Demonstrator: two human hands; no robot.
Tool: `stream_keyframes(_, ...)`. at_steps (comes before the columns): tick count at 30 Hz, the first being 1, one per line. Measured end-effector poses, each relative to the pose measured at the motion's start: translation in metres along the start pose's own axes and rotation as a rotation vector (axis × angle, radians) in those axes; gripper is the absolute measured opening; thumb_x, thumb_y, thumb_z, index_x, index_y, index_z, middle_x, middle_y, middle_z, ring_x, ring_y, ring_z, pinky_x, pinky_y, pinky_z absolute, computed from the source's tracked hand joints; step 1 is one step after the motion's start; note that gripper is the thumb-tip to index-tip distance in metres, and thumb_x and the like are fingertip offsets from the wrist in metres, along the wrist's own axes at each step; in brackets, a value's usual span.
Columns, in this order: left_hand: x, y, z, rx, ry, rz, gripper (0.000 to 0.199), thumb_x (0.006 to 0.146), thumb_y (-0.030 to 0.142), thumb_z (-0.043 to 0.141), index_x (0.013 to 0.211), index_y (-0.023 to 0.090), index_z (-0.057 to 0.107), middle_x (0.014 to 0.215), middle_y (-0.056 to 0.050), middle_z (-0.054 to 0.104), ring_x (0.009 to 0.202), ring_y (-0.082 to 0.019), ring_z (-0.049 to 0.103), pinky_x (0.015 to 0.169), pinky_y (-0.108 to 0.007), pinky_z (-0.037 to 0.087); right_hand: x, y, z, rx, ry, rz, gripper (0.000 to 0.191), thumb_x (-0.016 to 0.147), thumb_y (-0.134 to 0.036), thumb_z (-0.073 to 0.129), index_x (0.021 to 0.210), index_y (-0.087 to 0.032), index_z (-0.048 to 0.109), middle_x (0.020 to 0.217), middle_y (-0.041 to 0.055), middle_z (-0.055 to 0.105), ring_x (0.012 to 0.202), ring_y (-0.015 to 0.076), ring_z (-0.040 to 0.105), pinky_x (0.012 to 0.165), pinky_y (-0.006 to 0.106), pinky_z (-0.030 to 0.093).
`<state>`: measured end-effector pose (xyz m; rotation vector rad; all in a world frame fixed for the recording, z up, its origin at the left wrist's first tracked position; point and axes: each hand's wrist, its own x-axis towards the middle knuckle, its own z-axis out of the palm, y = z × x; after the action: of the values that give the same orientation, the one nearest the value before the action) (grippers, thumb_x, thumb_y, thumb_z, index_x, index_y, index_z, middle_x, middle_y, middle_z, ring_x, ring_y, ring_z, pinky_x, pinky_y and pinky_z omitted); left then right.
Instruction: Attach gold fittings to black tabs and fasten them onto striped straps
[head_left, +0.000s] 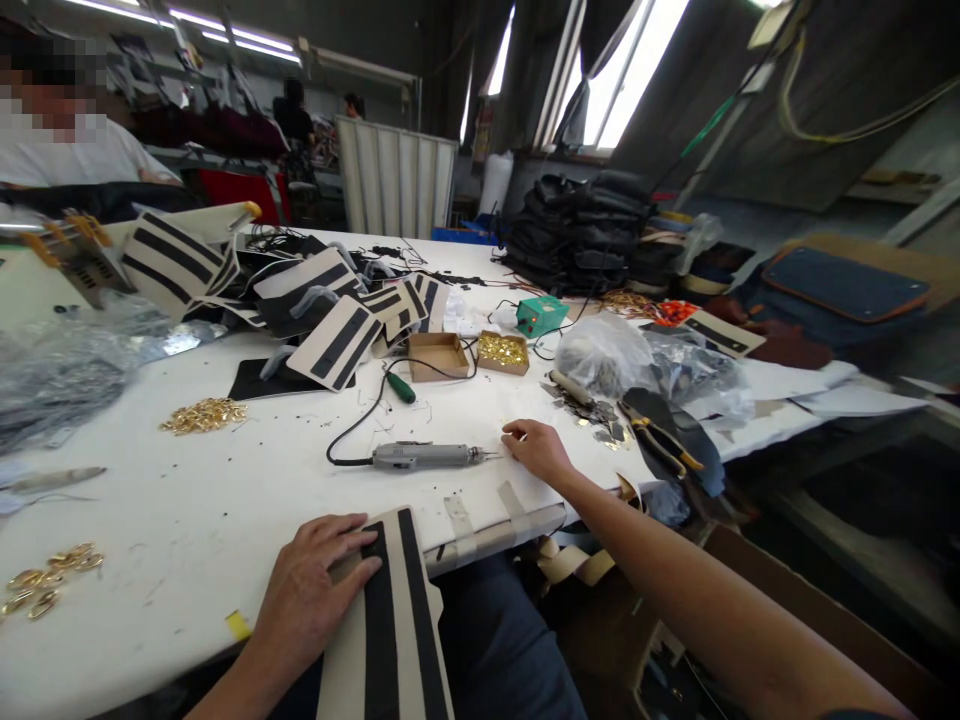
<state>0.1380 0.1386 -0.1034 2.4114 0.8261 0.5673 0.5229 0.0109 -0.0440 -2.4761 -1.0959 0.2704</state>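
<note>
My left hand (pixel 319 575) lies on a beige panel with black stripes (pixel 405 620), fingers and thumb spread over its top face. The panel reaches from the table's front edge down over my lap. Beyond it, my right hand (pixel 536 448) rests low over the white table with its fingers drawn together; whether something small is between the fingertips is hidden. Just left of those fingertips, the bit of a grey electric screwdriver (pixel 424 455) points toward them. Its black cord runs back past a green-handled tool (pixel 401 387).
Behind stand an open cardboard box (pixel 437 345), a box of gold-coloured pieces (pixel 502 353) and a green power unit (pixel 541 315). More striped panels (pixel 337 340) pile up at left, near gold hardware (pixel 202 415). Pliers (pixel 660 440) lie right. A co-worker (pixel 75 140) sits at far left.
</note>
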Motion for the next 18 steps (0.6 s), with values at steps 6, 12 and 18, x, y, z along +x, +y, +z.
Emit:
stream_keyframes(6,0.0,0.005,-0.001,-0.028,0.004,-0.013,0.023,0.086,0.043,0.075,0.107,0.035,0.083,0.127,-0.002,0.077,0.122,-0.032,0.065,0.107,-0.056,0.053,0.03,-0.002,0.015,-0.128,-0.049,-0.05,0.02,0.089,-0.029,0.067,0.096,-0.025,0.085,0.101,0.0036,0.083,0.094,0.0203,0.074,0.087,0.026,0.051)
stream_keyframes(12,0.001,0.016,-0.012,-0.062,-0.026,-0.073,0.022,0.086,0.036,0.078,0.107,0.034,0.083,0.127,-0.001,0.077,0.124,-0.031,0.063,0.108,-0.055,0.05,0.039,-0.006,0.009,-0.276,-0.134,-0.088,0.025,0.09,-0.033,0.064,0.1,-0.024,0.085,0.101,0.0042,0.083,0.093,0.0208,0.073,0.08,0.026,0.05)
stream_keyframes(18,0.003,0.022,-0.018,-0.074,-0.04,-0.108,0.022,0.085,0.03,0.08,0.107,0.032,0.081,0.129,-0.001,0.076,0.126,-0.03,0.06,0.107,-0.052,0.048,0.04,-0.017,0.014,-0.456,-0.132,-0.166,0.036,0.098,-0.038,0.051,0.104,-0.02,0.082,0.114,0.0126,0.078,0.097,0.0253,0.069,0.073,0.031,0.044)
